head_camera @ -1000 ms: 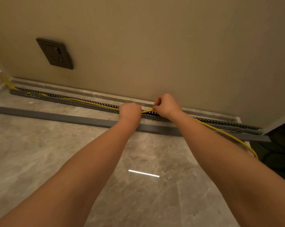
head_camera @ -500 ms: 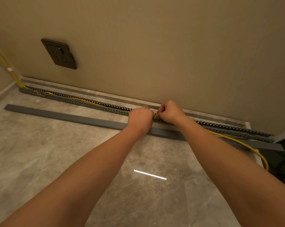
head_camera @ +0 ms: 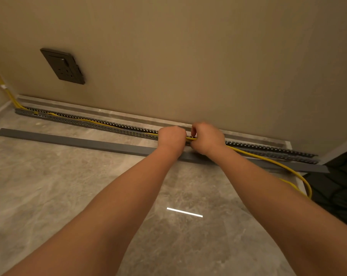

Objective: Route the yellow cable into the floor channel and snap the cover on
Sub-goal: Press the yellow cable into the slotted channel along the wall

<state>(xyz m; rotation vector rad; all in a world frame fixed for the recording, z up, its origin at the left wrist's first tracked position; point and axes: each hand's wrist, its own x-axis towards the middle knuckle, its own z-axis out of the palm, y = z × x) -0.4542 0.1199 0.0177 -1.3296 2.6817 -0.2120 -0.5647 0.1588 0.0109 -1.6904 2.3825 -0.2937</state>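
Glossy marbled stone floor (head_camera: 49,196), matt grey plastic cover (head_camera: 79,140), slotted plastic channel (head_camera: 108,127), smooth yellow-sheathed cable (head_camera: 268,159).

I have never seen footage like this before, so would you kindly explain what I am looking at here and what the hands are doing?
This is one view, from a camera worn on a person's head, looking down at their bare arms. The left hand and right hand are both closed around a yellow cable, pressing it into a slotted grey floor channel that runs along the wall's base. Left of the hands the cable already lies in the channel; to the right it trails loose over the floor. The long grey cover lies on the floor beside the channel, not yet fitted. A dark wall socket sits above.
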